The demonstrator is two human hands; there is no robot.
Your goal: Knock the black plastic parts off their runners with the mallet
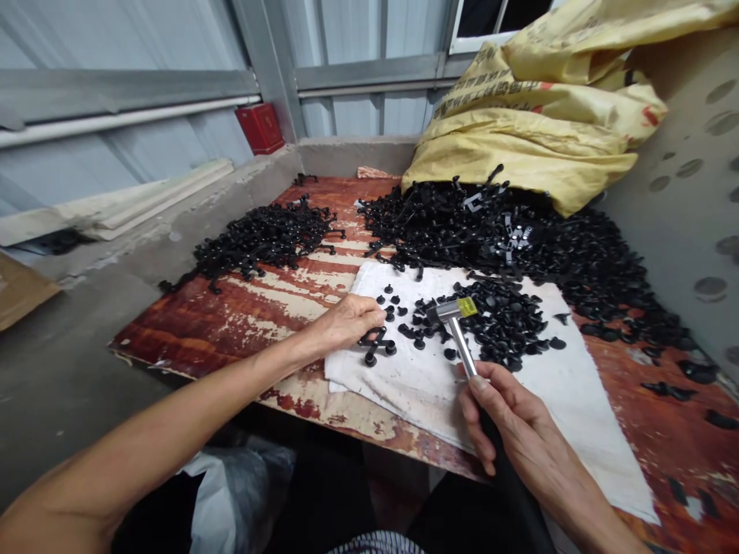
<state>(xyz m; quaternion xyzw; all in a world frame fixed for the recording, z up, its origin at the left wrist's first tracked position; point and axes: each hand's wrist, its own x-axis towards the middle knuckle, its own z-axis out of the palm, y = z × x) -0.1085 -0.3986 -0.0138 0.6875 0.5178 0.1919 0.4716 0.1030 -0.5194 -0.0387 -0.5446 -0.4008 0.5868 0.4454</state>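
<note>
Black jointed piece (pixel 379 342) is lying on the left part of a white cloth (pixel 398 404), directly at the fingertips of the left hand (pixel 350 321), which is clearly the nearer hand. Its dark legs, ending in round caps, are pointing back toward the wearer; fingers are covering its far end, so its full long axis is not showing. The left hand is narrowing to a pinch on that end. The right hand (pixel 508 415), well to the right, is wrapping around a small hammer (pixel 462 346). Its shaft is slanting away and leftward, the yellow face facing right and the dark face facing left, toward the piece's side. Loose black studs (pixel 505 327) are lying beyond the hammer.
</note>
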